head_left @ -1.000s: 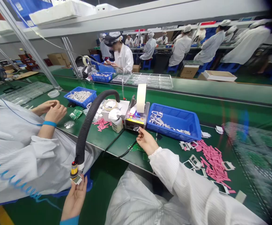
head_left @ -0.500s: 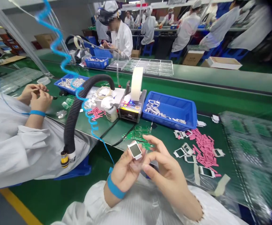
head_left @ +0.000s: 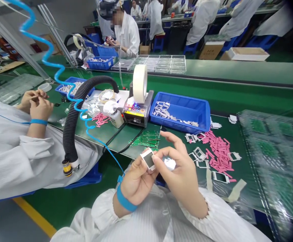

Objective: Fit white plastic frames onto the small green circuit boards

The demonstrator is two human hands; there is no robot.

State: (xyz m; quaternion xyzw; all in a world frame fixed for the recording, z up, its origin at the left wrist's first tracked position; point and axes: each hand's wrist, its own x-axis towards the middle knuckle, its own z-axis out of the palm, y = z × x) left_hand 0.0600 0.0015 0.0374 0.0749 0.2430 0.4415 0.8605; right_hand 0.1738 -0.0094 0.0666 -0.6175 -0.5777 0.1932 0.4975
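Note:
My left hand [head_left: 136,181] is closed around a small square part with a white frame and dark face [head_left: 148,158], held up in front of my chest. My right hand [head_left: 180,171] pinches a small clear piece of tape or film [head_left: 170,163] right beside that part, with its index finger raised. Both hands hover over the near edge of the green bench [head_left: 116,137]. Just beyond them lie green circuit boards [head_left: 147,138].
A tape dispenser [head_left: 136,109] with a white roll stands by a blue bin of white frames [head_left: 184,112]. Pink strips and loose frames [head_left: 218,151] lie to the right. A black hose [head_left: 73,117] and blue coiled tube hang left, beside a co-worker's hands [head_left: 36,102].
My left hand came up from the hose nozzle with the square part, my right hand came back from the dispenser, and they now meet close together. The view tilted down.

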